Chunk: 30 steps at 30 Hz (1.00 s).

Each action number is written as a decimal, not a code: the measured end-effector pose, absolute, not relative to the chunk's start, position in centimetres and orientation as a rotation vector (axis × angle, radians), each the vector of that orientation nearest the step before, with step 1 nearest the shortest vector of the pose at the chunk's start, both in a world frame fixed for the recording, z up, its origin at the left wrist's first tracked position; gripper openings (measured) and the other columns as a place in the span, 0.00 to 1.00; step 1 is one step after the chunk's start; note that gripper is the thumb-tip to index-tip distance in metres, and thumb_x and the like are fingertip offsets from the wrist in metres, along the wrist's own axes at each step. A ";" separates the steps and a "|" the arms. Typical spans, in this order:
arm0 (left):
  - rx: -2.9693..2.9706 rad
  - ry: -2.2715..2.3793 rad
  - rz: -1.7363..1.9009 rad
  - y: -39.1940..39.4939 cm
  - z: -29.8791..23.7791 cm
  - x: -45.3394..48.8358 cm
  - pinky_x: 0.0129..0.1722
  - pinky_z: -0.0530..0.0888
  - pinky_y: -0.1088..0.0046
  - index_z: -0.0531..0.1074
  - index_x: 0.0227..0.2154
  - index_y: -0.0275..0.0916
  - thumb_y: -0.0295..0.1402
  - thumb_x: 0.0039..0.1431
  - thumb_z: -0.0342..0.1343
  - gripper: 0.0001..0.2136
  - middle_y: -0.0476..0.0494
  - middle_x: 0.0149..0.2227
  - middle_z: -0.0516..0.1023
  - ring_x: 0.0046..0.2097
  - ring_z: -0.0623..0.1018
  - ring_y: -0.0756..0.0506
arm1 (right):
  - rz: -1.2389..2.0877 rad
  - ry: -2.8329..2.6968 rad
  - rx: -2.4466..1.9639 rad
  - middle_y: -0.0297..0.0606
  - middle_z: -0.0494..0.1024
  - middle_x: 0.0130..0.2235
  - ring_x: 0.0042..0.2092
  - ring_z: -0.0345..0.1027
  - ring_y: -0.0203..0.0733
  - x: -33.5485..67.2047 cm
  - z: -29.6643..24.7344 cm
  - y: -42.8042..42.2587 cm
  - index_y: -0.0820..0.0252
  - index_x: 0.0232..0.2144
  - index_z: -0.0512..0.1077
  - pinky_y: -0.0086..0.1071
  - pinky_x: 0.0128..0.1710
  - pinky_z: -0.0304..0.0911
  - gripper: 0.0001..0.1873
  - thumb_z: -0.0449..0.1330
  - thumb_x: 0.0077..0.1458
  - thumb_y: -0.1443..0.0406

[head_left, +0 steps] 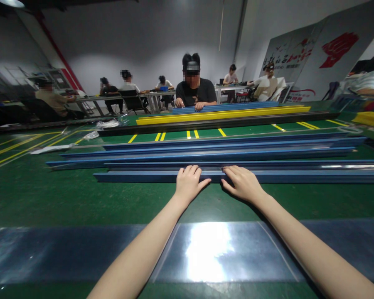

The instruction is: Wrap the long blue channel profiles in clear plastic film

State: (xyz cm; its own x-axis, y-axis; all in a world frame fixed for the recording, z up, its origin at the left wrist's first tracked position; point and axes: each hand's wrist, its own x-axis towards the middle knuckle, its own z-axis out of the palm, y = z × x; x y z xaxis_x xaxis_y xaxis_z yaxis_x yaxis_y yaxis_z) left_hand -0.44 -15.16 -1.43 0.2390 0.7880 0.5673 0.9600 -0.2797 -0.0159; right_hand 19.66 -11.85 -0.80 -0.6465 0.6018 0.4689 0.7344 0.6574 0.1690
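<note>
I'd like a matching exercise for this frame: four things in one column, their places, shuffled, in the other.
1. Left hand
2. Long yellow strip
3. Glossy sheet
4. Red fist emblem

A. On the grey panel
B. Across the foreground of the green tabletop
C. On the nearest blue strip
D. Just beyond the black strip

Pairs: 1-C, 2-D, 3-B, 4-A

Our single head view
We look forward and down across the green table (68, 201) toward the far wall (112, 39).

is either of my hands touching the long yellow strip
No, the left hand and right hand both rest on the nearest blue strip.
</note>
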 end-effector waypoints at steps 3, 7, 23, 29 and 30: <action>-2.160 -1.604 -0.668 -15.1 -1.5 -0.5 0.38 0.61 0.67 0.69 0.33 0.38 0.47 0.53 0.50 0.16 0.42 0.42 0.73 0.44 0.69 0.44 | -0.491 -2.501 -1.052 0.45 0.73 0.42 0.41 0.65 0.43 19.7 -0.8 -11.8 0.63 0.38 0.68 0.33 0.37 0.56 0.15 0.47 0.55 0.61; -2.163 -1.611 -0.657 -15.1 -1.5 -0.5 0.38 0.62 0.67 0.69 0.34 0.38 0.47 0.53 0.50 0.17 0.42 0.41 0.73 0.44 0.70 0.44 | -0.475 -2.506 -1.056 0.45 0.73 0.41 0.41 0.64 0.43 19.7 -0.8 -11.8 0.63 0.37 0.68 0.33 0.37 0.56 0.15 0.47 0.54 0.61; -2.155 -1.616 -0.630 -15.2 -1.4 -0.5 0.37 0.61 0.66 0.69 0.33 0.38 0.48 0.54 0.49 0.17 0.42 0.40 0.74 0.43 0.70 0.44 | -0.473 -2.492 -1.070 0.44 0.74 0.39 0.40 0.65 0.44 19.5 -0.7 -12.0 0.63 0.36 0.68 0.33 0.37 0.57 0.14 0.48 0.54 0.61; -2.157 -1.614 -0.645 -15.2 -1.4 -0.5 0.37 0.61 0.67 0.69 0.33 0.38 0.48 0.54 0.49 0.17 0.41 0.39 0.73 0.42 0.70 0.43 | -0.465 -2.494 -1.066 0.44 0.74 0.39 0.41 0.65 0.44 19.5 -0.7 -11.9 0.62 0.36 0.68 0.33 0.37 0.57 0.13 0.48 0.54 0.61; -2.156 -1.615 -0.642 -15.2 -1.5 -0.5 0.36 0.61 0.67 0.69 0.33 0.38 0.48 0.54 0.49 0.17 0.41 0.39 0.73 0.42 0.70 0.43 | -0.466 -2.495 -1.068 0.44 0.74 0.39 0.41 0.65 0.44 19.5 -0.7 -11.9 0.62 0.36 0.68 0.33 0.37 0.57 0.13 0.48 0.54 0.61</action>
